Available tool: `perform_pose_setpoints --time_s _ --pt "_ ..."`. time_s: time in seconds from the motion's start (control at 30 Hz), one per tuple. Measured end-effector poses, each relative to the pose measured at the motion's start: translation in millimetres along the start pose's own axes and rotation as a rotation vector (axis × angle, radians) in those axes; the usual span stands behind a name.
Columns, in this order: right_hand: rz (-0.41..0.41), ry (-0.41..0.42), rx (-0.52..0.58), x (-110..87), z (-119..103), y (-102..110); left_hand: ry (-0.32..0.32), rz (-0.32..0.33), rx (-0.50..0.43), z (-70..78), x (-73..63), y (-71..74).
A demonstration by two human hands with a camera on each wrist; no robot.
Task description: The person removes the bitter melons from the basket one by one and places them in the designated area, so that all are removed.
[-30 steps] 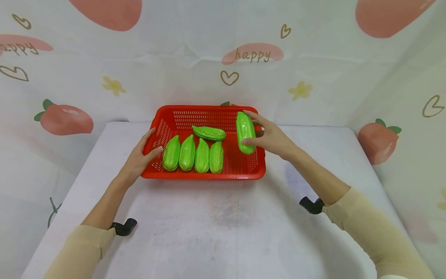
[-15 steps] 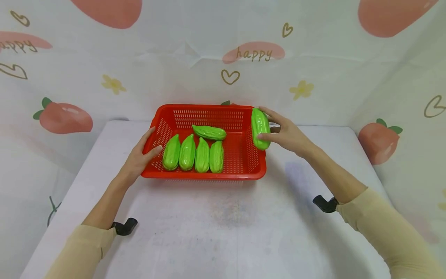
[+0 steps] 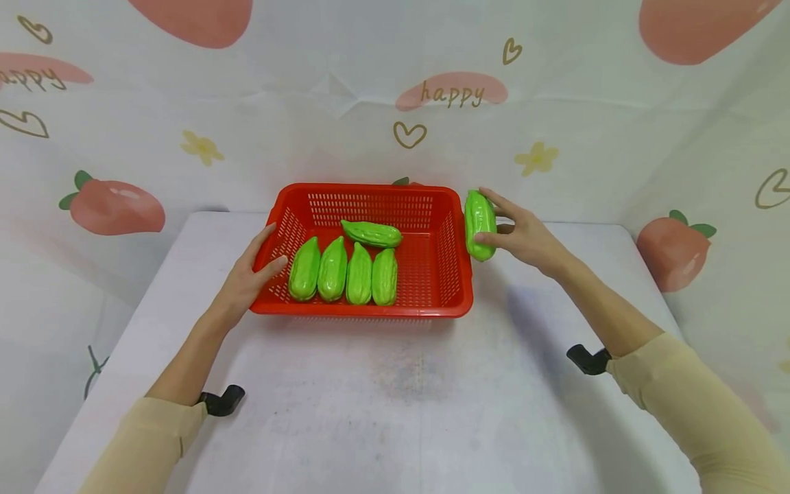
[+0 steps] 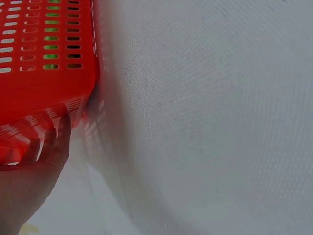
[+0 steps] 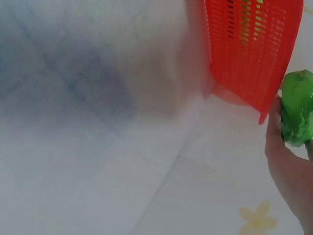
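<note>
A shiny light-green bitter melon [image 3: 480,225] is held by my right hand [image 3: 524,237], thumb on its near side and fingers at its top and back. It is up beside the right rim of the red plastic basket [image 3: 364,311]; the right wrist view shows the bitter melon [image 5: 296,107] past the basket's end wall. My left hand [image 3: 243,281] holds the basket's left end, thumb over the rim and fingers along the outer wall. Inside, several bitter melons stand in a row at the front left, and another bitter melon [image 3: 372,234] lies crosswise behind them.
The basket stands on a white table [image 3: 395,412] near its back edge. A white cloth backdrop [image 3: 345,75] with printed fruit and hearts hangs behind and at the sides. Black camera mounts [image 3: 223,401] are strapped at both wrists.
My right hand has carried the bitter melon rightward, from over the basket's right part to just outside its right rim. The left hand and the basket have stayed in place.
</note>
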State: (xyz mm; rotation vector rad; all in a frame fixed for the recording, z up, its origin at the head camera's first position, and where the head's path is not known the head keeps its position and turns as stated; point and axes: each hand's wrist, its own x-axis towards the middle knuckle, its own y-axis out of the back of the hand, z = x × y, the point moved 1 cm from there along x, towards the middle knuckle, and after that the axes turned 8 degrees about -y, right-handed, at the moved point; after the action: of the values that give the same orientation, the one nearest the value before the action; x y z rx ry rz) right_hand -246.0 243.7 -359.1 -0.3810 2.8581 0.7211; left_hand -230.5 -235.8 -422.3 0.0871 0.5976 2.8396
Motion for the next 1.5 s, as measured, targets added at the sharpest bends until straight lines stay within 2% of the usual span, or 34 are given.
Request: perform_pose_setpoints --time_s 0.6,1.5 --pt "0.083 -0.047 0.006 7.5 29 16 -0.001 0.014 -0.004 3.1 -0.8 0.1" --pt "0.075 -0.12 0.001 23.6 83 23 0.016 0.022 -0.055 3.0 -2.6 -2.5"
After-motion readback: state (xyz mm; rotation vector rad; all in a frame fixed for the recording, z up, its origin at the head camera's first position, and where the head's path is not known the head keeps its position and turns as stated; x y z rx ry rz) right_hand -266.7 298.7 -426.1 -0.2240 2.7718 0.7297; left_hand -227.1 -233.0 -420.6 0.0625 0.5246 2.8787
